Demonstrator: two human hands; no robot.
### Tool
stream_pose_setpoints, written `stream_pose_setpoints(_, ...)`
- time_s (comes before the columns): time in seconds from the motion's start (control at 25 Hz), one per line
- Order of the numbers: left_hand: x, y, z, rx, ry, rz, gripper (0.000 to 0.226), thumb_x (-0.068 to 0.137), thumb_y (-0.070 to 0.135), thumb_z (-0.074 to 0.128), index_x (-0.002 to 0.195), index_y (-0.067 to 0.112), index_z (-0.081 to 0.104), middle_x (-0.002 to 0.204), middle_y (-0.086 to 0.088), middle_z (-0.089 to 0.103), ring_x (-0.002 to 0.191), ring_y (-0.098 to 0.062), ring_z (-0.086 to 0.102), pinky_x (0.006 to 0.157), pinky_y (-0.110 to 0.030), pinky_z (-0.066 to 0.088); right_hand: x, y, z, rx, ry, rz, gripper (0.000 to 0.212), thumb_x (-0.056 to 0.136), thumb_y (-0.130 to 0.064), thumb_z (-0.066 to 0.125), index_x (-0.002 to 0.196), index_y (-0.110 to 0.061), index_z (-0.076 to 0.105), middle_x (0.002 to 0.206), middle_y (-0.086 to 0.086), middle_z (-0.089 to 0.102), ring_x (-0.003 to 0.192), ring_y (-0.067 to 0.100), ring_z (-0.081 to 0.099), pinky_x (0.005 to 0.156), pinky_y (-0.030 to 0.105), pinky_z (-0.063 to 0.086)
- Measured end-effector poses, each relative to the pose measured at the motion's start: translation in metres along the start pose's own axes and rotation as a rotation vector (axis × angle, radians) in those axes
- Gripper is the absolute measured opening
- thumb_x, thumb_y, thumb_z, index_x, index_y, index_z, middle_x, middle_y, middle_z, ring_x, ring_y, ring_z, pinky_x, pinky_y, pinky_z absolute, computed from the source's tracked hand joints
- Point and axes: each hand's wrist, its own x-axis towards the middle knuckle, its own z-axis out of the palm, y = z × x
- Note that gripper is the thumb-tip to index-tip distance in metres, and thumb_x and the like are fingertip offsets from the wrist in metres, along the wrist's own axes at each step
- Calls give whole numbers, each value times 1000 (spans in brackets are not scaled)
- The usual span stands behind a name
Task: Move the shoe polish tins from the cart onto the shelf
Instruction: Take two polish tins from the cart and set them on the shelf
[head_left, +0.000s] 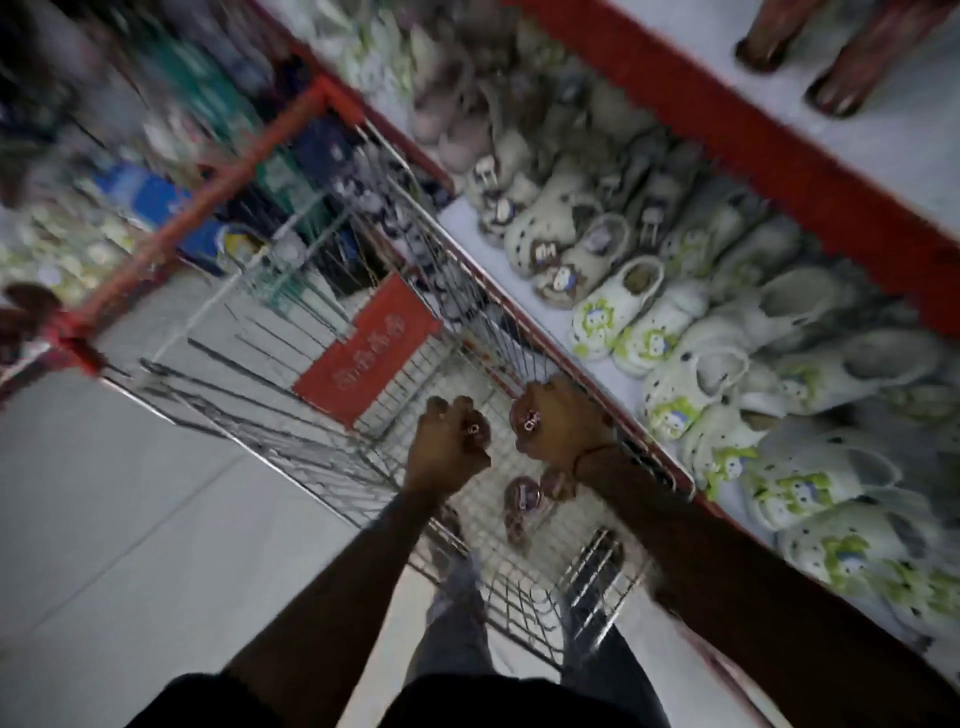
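Both my hands are down inside the wire cart (291, 410). My left hand (441, 449) is closed around a small round dark shoe polish tin (477, 432) that shows at my fingers. My right hand (563, 423) grips another round tin (525, 418) with a pale label. More tins (523, 493) lie on the cart's mesh floor just below my hands. The shelf (613, 379) runs along the cart's right side, white with red edging. The picture is blurred by motion.
Rows of white clog shoes (644, 312) with green and brown charms fill the shelf. A red placard (366, 351) hangs in the cart. A higher red-edged shelf (779, 171) holds brown boots. Grey tiled floor lies at left; packed shelves stand beyond the cart.
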Motion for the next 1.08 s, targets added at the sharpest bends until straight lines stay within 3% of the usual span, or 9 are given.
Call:
stream_pose_setpoints(0.12, 19, 27, -83, -97, 223, 139, 67, 54, 29, 79, 119, 18, 66, 111, -7, 56, 101, -30, 60, 79, -32, 52, 1, -35, -84, 102, 180, -73, 70, 57, -46, 78, 119, -21, 56, 113, 11, 60, 100, 38, 63, 77, 46, 56)
stream_pose_setpoints(0.2, 29, 57, -136, -124, 387, 300, 67, 53, 34, 80, 117, 17, 72, 111, -10, 62, 100, -26, 62, 86, -22, 47, -9, -52, -143, 190, 327, -95, 70, 56, -44, 83, 116, -24, 55, 110, 6, 66, 99, 32, 64, 75, 41, 55)
stream_pose_setpoints(0.28, 33, 94, -178, -167, 473, 447, 66, 53, 32, 81, 116, 15, 74, 111, -9, 65, 100, -21, 65, 88, -17, 44, -22, -58, -194, 222, 456, -119, 64, 52, -45, 84, 106, -26, 56, 102, 2, 69, 91, 27, 66, 71, 36, 54)
stream_pose_setpoints(0.4, 20, 168, -224, -253, 519, 629, 56, 55, 24, 84, 108, 16, 69, 107, 1, 67, 93, -12, 63, 82, -21, 49, -57, -59, -265, 186, 633, -142, 63, 51, -47, 82, 108, -27, 61, 104, -1, 70, 94, 22, 66, 78, 35, 56)
stream_pose_setpoints(0.56, 15, 264, -230, -262, 483, 817, 51, 54, 31, 81, 98, 12, 66, 95, -1, 68, 84, -19, 64, 74, -34, 53, -107, -29, -329, 92, 857, -82, 69, 54, -55, 75, 117, -30, 64, 109, -1, 71, 102, 24, 66, 87, 38, 57)
stream_pose_setpoints(0.68, 14, 325, -211, -252, 435, 920, 53, 51, 28, 78, 100, 10, 69, 97, -4, 72, 87, -15, 64, 79, -27, 52, -141, 14, -353, 17, 918, 48, 71, 52, -65, 65, 114, -31, 68, 100, 5, 74, 94, 30, 66, 81, 39, 57)
stream_pose_setpoints(0.88, 23, 411, -163, -8, 130, 896, 49, 52, 26, 83, 98, 12, 72, 97, -5, 75, 87, -22, 70, 74, -33, 56, -173, 87, -366, -187, 743, 383, 67, 58, -56, 81, 116, -26, 63, 99, 12, 72, 104, 35, 62, 77, 38, 54)
stream_pose_setpoints(1.0, 34, 442, -133, 199, 22, 875, 40, 60, 32, 79, 93, 11, 73, 93, -9, 75, 87, -28, 70, 73, -37, 56, -171, 118, -361, -294, 678, 442, 45, 70, -56, 72, 99, -21, 67, 96, 14, 71, 101, 34, 63, 74, 35, 52)
stream_pose_setpoints(1.08, 47, 458, -113, 289, 45, 913, 41, 63, 44, 67, 95, 20, 76, 95, -9, 72, 92, -32, 69, 78, -40, 57, -167, 136, -360, -349, 670, 446, 39, 77, -56, 66, 93, -20, 71, 96, 13, 72, 101, 34, 64, 74, 34, 47)
